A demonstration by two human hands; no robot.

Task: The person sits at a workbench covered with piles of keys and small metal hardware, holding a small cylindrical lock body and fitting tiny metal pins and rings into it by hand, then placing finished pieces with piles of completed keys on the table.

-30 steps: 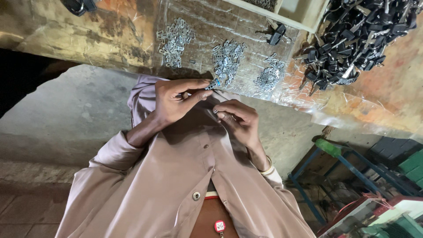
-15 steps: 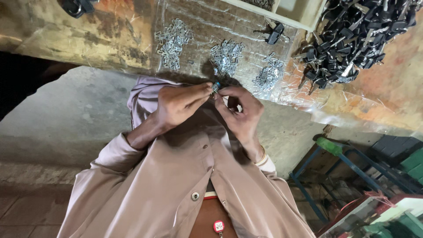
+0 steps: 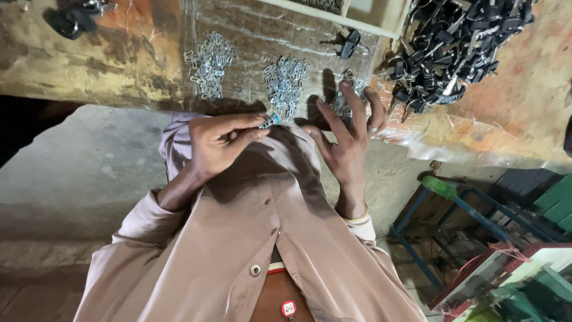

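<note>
Silvery metal clip, small and possibly blue-marked, sits pinched in your left hand fingertips at the workbench edge. Your right hand is released, fingers spread over one clip heap. Two more grey heaps lie on clear plastic sheeting. Black tangled parts pile far right.

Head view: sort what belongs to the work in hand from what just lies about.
In hand: left hand pinching small metal piece; open right hand; metal clip piles.
Lying about: black key heap; blue frame.
</note>
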